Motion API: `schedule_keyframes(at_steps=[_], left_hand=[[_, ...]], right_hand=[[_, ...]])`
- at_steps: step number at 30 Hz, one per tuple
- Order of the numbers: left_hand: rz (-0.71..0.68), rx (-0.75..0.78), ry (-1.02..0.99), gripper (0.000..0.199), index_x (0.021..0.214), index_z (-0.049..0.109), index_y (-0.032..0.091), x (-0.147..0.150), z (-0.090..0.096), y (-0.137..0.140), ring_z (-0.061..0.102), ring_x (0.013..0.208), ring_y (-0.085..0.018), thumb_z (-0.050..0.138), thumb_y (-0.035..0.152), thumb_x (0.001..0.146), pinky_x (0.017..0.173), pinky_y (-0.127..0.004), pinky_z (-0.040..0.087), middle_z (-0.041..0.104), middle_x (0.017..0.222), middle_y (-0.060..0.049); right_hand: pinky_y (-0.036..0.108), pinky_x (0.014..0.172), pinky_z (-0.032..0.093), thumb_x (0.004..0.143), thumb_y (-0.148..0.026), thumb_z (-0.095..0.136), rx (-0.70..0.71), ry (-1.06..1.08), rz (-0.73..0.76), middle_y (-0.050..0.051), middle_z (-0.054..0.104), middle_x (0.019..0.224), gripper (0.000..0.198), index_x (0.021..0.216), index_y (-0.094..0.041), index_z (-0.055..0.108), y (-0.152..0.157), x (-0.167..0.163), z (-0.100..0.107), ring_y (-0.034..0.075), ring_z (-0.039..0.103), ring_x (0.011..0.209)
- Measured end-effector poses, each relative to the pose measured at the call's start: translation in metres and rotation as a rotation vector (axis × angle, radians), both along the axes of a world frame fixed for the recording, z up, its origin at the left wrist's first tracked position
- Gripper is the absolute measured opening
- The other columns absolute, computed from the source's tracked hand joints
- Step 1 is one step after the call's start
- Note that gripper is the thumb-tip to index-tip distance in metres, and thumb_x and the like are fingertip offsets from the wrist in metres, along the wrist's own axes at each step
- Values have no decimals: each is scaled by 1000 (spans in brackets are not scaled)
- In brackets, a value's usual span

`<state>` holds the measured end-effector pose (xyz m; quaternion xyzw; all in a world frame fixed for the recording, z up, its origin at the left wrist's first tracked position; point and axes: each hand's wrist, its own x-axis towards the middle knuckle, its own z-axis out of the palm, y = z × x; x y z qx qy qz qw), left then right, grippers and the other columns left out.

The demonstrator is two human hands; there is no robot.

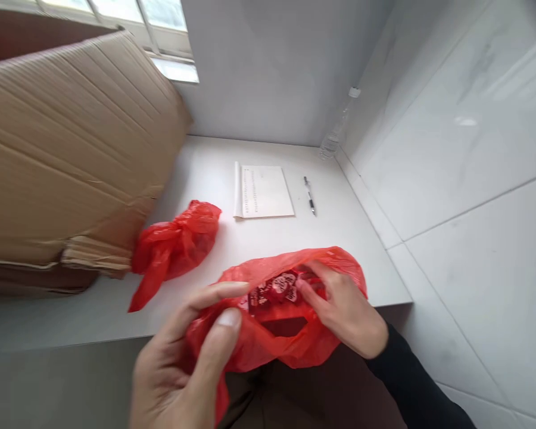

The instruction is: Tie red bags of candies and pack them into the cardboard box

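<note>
The white table [339,217] spreads across the scene, with a large cardboard box [80,137] on its left side, tilted toward the far left. At the near edge, the open red bag [263,345] lies between the two hands, its long axis running left to right and its mouth facing up. The left hand [178,363] grips the bag's left end, thumb on the near side and forefinger laid across the rim. The right hand [348,310] reaches into the mouth from the right; its thumb and fingers are just beside the dark red packets [279,287], but whether they grasp one I cannot tell. A knotted red bag [178,241] sits left, near the box, one loose end pointing near and left. Farther off lies a notebook [265,190], its rows of writing too small to read. A clear bottle [337,128] with a white cap stands in the far right corner. Right of the notebook, a pen [309,195] points near and slightly right. The packets carry pale lettering, illegible here.
</note>
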<state>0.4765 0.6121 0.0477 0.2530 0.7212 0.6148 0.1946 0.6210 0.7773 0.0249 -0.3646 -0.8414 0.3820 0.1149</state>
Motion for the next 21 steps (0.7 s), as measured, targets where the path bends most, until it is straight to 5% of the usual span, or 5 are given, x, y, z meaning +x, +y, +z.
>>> schedule_keyframes(at_steps=[7, 11, 16, 18, 21], left_hand=[[-149, 142, -10, 14, 99, 71, 29, -6, 35, 38, 45, 49, -12, 59, 31, 92, 49, -24, 45, 50, 58, 5], [-277, 155, 106, 27, 120, 65, 31, -20, 47, 48, 54, 57, -14, 51, 33, 97, 58, -28, 49, 61, 72, 2], [151, -93, 658, 35, 134, 55, 23, -75, 11, 29, 62, 112, -23, 42, 30, 102, 93, -39, 52, 65, 122, -8], [171, -173, 763, 40, 136, 55, 16, -99, -10, 22, 49, 130, -30, 46, 26, 98, 110, -51, 38, 59, 134, -14], [80, -280, 814, 44, 135, 57, 12, -115, -36, 18, 51, 121, -37, 53, 23, 93, 106, -61, 38, 63, 122, -17]], right_hand=[[57, 105, 46, 97, -44, 46, 298, -17, -131, 16, 59, 134, 38, 120, -18, 60, 26, -10, -17, 35, 52, 129], [60, 113, 39, 98, -48, 44, 364, 0, -214, 15, 43, 153, 53, 141, -17, 50, 44, -19, -7, 35, 32, 146], [51, 94, 56, 97, -47, 49, 441, 194, -269, 4, 60, 135, 35, 129, -36, 62, 21, -20, 23, 32, 55, 127], [44, 89, 57, 97, -40, 52, 441, 329, -193, 4, 64, 123, 26, 118, -36, 66, 1, -28, 31, 29, 60, 117], [37, 93, 55, 99, -28, 48, 308, 460, 97, 3, 65, 117, 25, 120, -33, 62, -28, -54, 33, 22, 63, 111]])
